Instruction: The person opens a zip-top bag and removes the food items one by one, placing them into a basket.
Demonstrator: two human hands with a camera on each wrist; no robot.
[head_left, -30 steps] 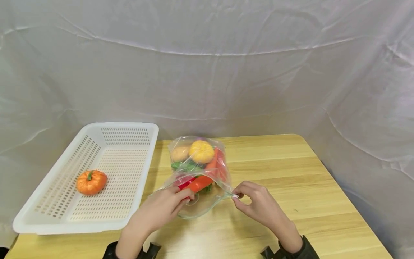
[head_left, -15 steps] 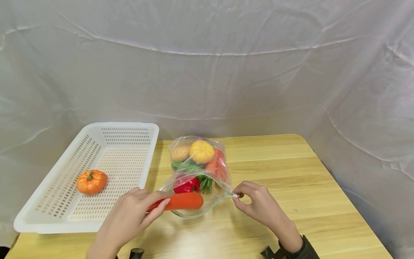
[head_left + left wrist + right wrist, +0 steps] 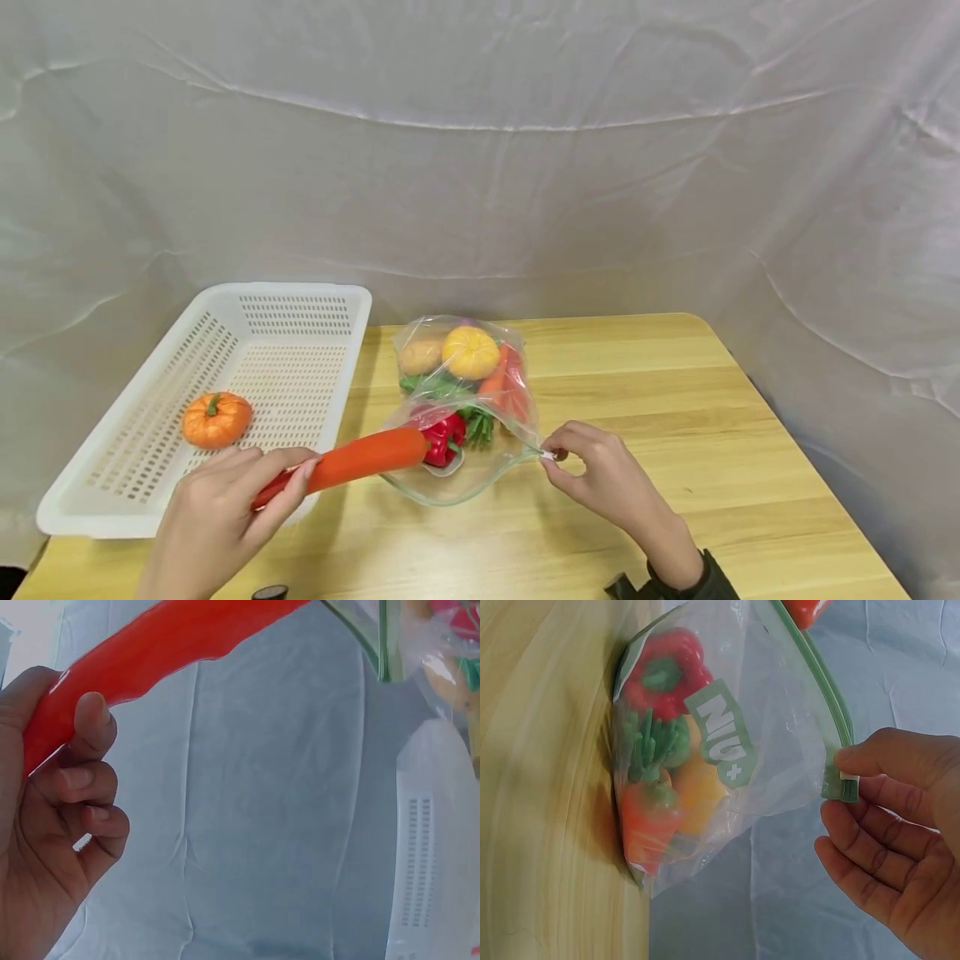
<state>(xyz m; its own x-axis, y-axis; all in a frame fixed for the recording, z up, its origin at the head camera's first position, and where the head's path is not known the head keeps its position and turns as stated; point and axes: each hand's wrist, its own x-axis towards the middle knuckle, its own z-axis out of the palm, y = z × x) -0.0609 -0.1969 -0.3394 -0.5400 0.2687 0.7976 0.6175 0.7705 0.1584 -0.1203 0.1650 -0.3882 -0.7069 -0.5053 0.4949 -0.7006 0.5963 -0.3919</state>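
Observation:
My left hand (image 3: 225, 508) pinches the narrow end of a long, glossy, red-orange tapered vegetable (image 3: 367, 457). Whether this is a carrot or a long pepper is unclear. Its thick end hangs at the left edge of the mouth of a clear zip bag (image 3: 468, 487). At the other side of that mouth, my right hand (image 3: 600, 471) pinches the corner of the green zip strip (image 3: 840, 787) between thumb and fingers. Inside the bag lie a red bell pepper (image 3: 444, 439), a yellow pumpkin (image 3: 470, 352), a pale brown round item (image 3: 420, 356) and other orange-red and green vegetables.
A white perforated basket (image 3: 352, 367) stands at the left, partly behind my left hand. A small orange pumpkin (image 3: 217, 419) sits in it. Wooden tabletop (image 3: 712, 442) extends to the right of the bag. Grey cloth (image 3: 480, 183) hangs behind.
My left hand has drawn the long vegetable out of the bag, leftward and toward me, uncovering the red bell pepper. My right hand has kept its grip on the bag's corner.

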